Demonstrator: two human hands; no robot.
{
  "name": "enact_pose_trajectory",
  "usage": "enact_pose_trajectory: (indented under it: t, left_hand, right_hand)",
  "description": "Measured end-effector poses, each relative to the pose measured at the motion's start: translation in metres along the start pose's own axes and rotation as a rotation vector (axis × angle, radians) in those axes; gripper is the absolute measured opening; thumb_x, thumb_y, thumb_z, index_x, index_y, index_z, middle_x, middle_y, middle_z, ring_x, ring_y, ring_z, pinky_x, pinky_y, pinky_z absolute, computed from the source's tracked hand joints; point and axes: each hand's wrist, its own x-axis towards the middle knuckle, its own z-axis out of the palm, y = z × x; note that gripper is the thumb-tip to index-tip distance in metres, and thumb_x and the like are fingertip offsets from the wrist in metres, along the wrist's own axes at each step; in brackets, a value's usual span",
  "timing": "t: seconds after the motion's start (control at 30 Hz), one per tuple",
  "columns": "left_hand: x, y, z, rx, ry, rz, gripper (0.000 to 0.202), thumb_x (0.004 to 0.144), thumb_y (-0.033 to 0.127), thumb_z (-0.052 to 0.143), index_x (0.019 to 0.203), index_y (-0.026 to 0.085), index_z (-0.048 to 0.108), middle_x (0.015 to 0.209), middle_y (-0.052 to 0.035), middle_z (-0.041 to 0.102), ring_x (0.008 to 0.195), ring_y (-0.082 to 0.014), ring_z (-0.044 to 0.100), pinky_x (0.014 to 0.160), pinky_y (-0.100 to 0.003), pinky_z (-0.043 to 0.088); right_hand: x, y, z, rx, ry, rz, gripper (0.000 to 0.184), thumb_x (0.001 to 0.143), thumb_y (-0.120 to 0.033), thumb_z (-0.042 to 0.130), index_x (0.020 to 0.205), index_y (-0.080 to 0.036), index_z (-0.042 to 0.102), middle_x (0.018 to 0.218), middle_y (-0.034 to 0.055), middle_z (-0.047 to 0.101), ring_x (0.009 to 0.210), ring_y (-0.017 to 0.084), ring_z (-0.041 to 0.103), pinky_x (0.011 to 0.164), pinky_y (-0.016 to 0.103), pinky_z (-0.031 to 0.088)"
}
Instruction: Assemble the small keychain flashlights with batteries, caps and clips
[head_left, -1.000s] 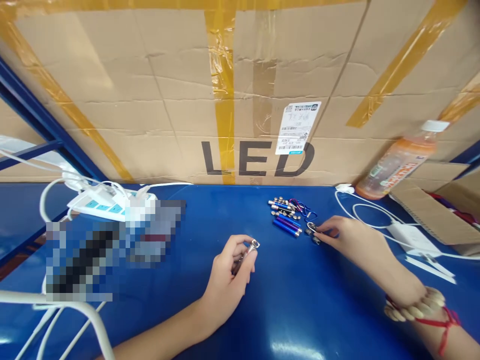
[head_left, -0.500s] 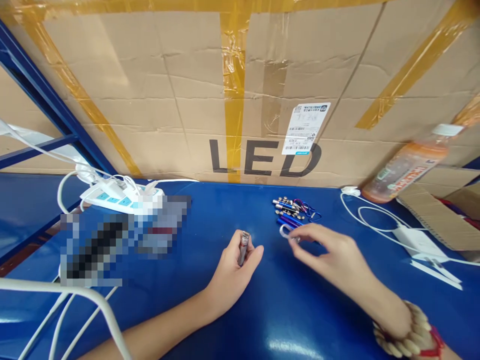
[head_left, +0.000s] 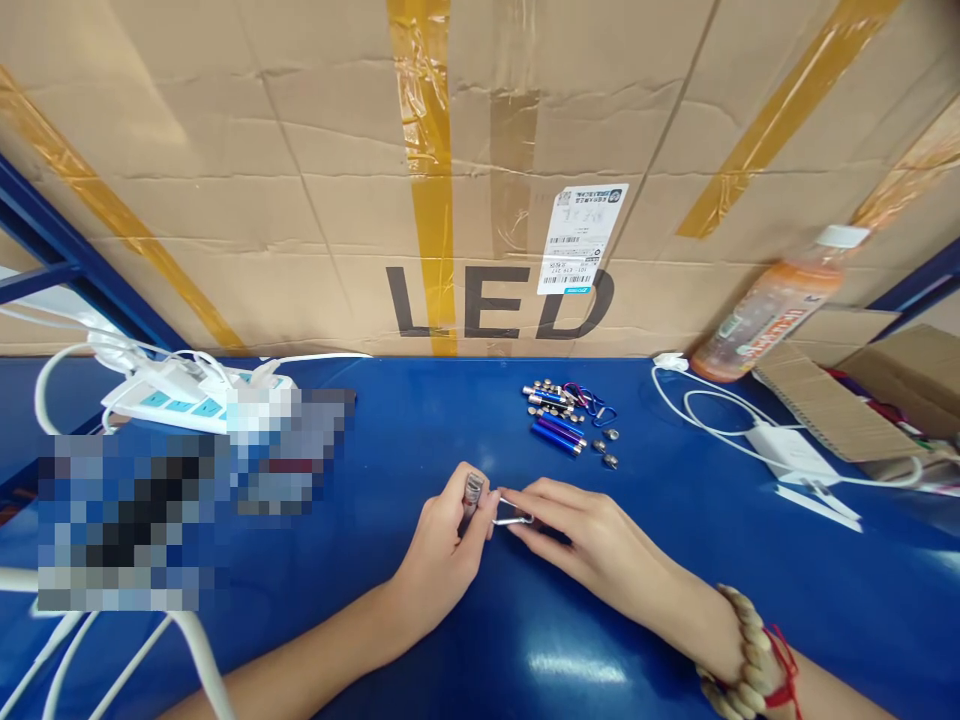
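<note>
My left hand (head_left: 442, 560) is closed around a small silver-grey metal tube (head_left: 472, 490), whose upper end sticks out above the fingers. Thumb and fingers of my right hand (head_left: 585, 525) pinch a silver carabiner (head_left: 514, 519) by its right side. The carabiner's left end meets my left thumb; whether it touches the tube I cannot tell. Beyond both hands lies a group of parts: blue metal tubes (head_left: 559, 436), small round metal pieces (head_left: 611, 461), and purple and blue carabiners (head_left: 602, 411).
A big cardboard box (head_left: 330, 180) stands along the back of the blue table (head_left: 420, 420). At left are a power strip (head_left: 199, 400) with cables and a blurred area. To the right are a drink bottle (head_left: 772, 310), a white adapter (head_left: 791, 455) and an open carton (head_left: 832, 410).
My right hand has moved left with the carabiner, bringing it against my left hand. Small round pieces right of the tubes now show. The view has shifted slightly.
</note>
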Motion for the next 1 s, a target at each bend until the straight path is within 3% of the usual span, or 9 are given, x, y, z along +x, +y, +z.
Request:
enact_pose_trajectory:
  t: [0.1, 0.2, 0.53, 0.7, 0.9, 1.0]
  left_hand:
    - [-0.001, 0.003, 0.000, 0.046, 0.016, 0.029, 0.025, 0.090, 0.033, 0.038, 0.072, 0.018, 0.031, 0.057, 0.0051, 0.038, 0.049, -0.0067, 0.035, 0.048, -0.019, 0.028]
    - [-0.002, 0.005, 0.000, 0.098, 0.041, 0.078, 0.025, 0.090, 0.030, 0.038, 0.069, 0.018, 0.031, 0.057, 0.0055, 0.033, 0.048, -0.0060, 0.031, 0.047, -0.018, 0.027]
    - [-0.009, 0.003, 0.002, 0.103, 0.064, 0.143, 0.023, 0.092, 0.030, 0.037, 0.073, 0.018, 0.032, 0.060, 0.0052, 0.035, 0.051, -0.0066, 0.034, 0.051, -0.018, 0.032]
    - [-0.010, 0.004, 0.002, 0.067, 0.009, 0.089, 0.025, 0.094, 0.034, 0.035, 0.074, 0.019, 0.031, 0.062, 0.0044, 0.035, 0.054, -0.0080, 0.034, 0.053, -0.020, 0.032]
    - [-0.014, 0.006, -0.002, -0.018, -0.151, 0.069, 0.026, 0.097, 0.041, 0.021, 0.099, 0.018, 0.035, 0.078, -0.0005, 0.045, 0.066, -0.0107, 0.039, 0.062, -0.024, 0.034]
    - [-0.013, 0.005, -0.002, -0.022, -0.186, 0.068, 0.027, 0.097, 0.040, 0.020, 0.099, 0.018, 0.036, 0.079, -0.0012, 0.046, 0.065, -0.0110, 0.039, 0.062, -0.025, 0.033]
  right_hand:
    - [0.001, -0.005, 0.003, -0.027, -0.034, 0.010, 0.025, 0.092, -0.022, 0.044, 0.109, -0.010, 0.057, 0.073, 0.0030, 0.055, 0.063, 0.012, 0.053, 0.057, 0.024, 0.045]
    - [0.001, -0.006, 0.007, -0.033, -0.037, 0.009, 0.019, 0.091, -0.019, 0.044, 0.098, -0.009, 0.059, 0.067, 0.0016, 0.050, 0.059, 0.012, 0.048, 0.053, 0.023, 0.041]
    - [0.001, -0.008, 0.016, -0.131, 0.195, -0.081, 0.016, 0.090, -0.015, 0.045, 0.095, -0.008, 0.059, 0.066, 0.0014, 0.046, 0.057, 0.011, 0.040, 0.048, 0.023, 0.035]
    - [0.000, -0.007, 0.015, -0.110, 0.195, -0.080, 0.017, 0.091, -0.016, 0.044, 0.091, -0.009, 0.059, 0.065, 0.0017, 0.045, 0.057, 0.010, 0.040, 0.049, 0.023, 0.036]
    - [-0.002, 0.007, 0.007, -0.119, 0.313, -0.016, 0.024, 0.091, -0.015, 0.046, 0.113, -0.012, 0.054, 0.081, 0.0047, 0.056, 0.068, 0.009, 0.052, 0.064, 0.020, 0.046]
    - [-0.004, 0.009, 0.004, -0.123, 0.342, -0.006, 0.027, 0.091, -0.014, 0.046, 0.118, -0.014, 0.053, 0.092, 0.0062, 0.059, 0.078, 0.010, 0.057, 0.071, 0.020, 0.048]
